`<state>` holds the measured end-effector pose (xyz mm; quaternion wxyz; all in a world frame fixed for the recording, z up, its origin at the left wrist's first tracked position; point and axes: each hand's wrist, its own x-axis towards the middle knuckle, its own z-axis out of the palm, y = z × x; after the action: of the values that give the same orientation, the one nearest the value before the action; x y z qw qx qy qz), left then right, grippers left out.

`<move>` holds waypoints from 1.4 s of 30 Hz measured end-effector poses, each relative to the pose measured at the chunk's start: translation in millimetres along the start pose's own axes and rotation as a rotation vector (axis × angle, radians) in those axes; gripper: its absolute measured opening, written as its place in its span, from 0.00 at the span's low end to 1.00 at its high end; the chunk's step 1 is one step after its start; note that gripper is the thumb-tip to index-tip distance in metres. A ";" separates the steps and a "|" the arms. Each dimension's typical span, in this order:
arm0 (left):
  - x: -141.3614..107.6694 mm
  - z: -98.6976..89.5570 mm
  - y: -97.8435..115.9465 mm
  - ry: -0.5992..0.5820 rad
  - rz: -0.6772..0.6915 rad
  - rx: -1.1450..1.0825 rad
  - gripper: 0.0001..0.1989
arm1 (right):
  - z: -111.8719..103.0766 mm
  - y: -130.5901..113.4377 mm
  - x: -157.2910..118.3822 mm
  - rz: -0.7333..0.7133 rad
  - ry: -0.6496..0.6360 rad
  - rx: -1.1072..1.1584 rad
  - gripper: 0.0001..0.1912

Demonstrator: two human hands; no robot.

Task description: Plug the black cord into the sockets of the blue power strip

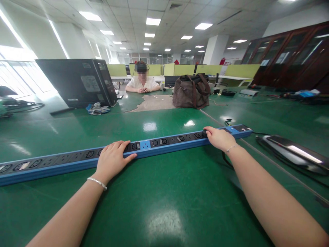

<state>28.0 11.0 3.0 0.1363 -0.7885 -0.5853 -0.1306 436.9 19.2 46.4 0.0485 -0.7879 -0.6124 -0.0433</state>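
Observation:
A long blue-and-black power strip (pixel 169 147) lies across the green table, its row of sockets facing up. My left hand (pixel 113 159) grips it left of the middle, fingers over the top and thumb along the near side. Toward the strip's right end, my right hand (pixel 219 138) is closed on a black plug (pixel 205 133) at a socket. Fingers cover most of the plug, so how deep it sits cannot be seen. A black cord (pixel 226 160) hangs below my right wrist.
A black-and-silver device (pixel 295 152) with a cable lies at right. Farther back stand a black computer case (pixel 77 82), gloves (pixel 97 108) and a brown bag (pixel 191 92). Another person (pixel 142 82) sits across the table (pixel 164 199), hands together.

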 end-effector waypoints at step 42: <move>-1.0 1.1 1.5 0.030 -0.004 -0.037 0.31 | 14.6 -11.0 -17.4 0.024 0.171 0.022 0.25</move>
<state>29.2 10.0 1.6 0.1301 -0.7877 -0.5823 -0.1537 422.1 7.1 29.9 0.1100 -0.7879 -0.5971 -0.1032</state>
